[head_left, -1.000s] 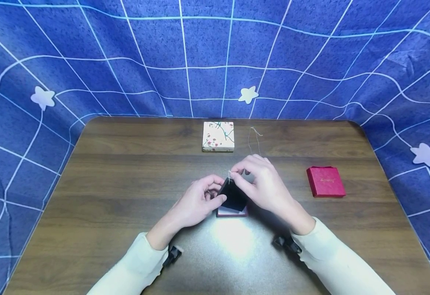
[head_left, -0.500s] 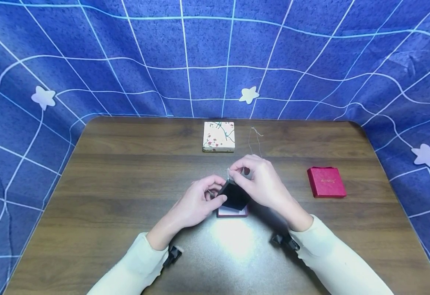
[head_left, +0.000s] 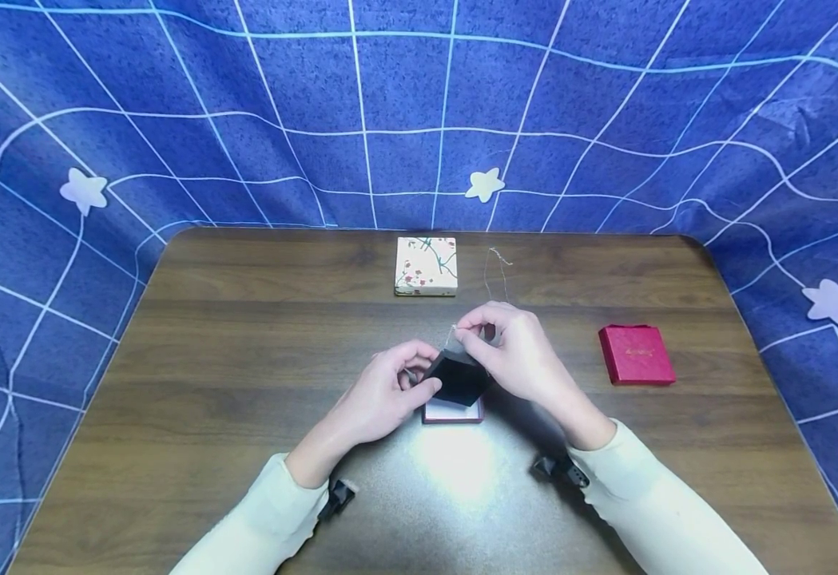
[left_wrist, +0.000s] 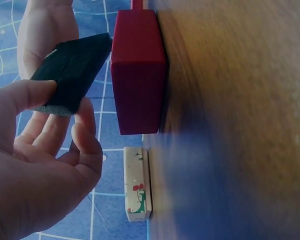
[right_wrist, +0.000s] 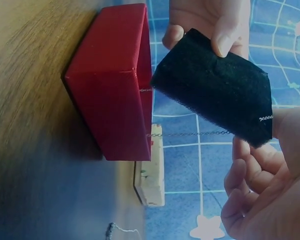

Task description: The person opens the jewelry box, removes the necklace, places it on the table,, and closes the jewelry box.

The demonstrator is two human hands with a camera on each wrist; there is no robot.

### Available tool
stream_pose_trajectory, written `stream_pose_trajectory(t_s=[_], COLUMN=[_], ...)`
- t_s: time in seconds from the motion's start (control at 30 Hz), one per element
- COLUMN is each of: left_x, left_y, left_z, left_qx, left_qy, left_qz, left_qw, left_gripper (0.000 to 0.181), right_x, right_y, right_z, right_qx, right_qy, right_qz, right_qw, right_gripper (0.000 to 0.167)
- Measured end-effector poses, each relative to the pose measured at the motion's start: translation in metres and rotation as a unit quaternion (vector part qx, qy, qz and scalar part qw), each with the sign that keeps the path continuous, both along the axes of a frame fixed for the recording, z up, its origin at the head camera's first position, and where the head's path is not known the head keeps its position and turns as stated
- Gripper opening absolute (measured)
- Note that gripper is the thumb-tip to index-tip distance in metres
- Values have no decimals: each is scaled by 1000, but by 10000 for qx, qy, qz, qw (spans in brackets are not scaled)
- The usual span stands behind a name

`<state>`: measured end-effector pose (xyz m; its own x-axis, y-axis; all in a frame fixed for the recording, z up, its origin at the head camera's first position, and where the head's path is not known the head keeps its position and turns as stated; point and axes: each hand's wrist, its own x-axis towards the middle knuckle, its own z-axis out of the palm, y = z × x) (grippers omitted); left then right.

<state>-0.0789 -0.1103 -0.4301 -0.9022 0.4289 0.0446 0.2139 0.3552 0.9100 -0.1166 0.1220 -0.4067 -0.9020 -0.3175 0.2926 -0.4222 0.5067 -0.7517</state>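
Observation:
My left hand (head_left: pixel 387 395) grips a black velvety jewelry pad (head_left: pixel 459 378) between thumb and fingers, tilted above an open red box (right_wrist: pixel 102 90). A pale lining shows at the box's near edge in the head view. With thumb and index finger, my right hand (head_left: pixel 515 351) pinches the end of a thin silver chain (head_left: pixel 450 336) at the pad's far edge. Strands of chain (right_wrist: pixel 190 134) run from the pad down into the box in the right wrist view. Part of the pad's left side is covered by the left hand.
A floral-patterned white box (head_left: pixel 426 267) stands at the back of the wooden table (head_left: pixel 282 319). Beside it lies another thin chain (head_left: pixel 498 271), partly hidden by the right hand. A red lid (head_left: pixel 636 354) lies at the right. Blue cloth (head_left: pixel 303 96) hangs behind.
The right hand has shifted slightly right, and the chain end now leans right instead of standing upright. The pad has tilted a little in the left hand, which stays put.

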Motion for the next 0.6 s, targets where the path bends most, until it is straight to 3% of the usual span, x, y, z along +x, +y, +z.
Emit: stream_pose_trajectory(t_s=[0.6], left_x=[-1], left_y=[2], left_z=[-1], left_qx=[114], left_qy=[62], left_qz=[298], left_qw=[9995], left_gripper=[20], right_x=[0], right_y=[7], right_z=[1], right_qx=[-203], right_qy=[-598], right_qz=[-301], right_qw=[9976], right_gripper=[4])
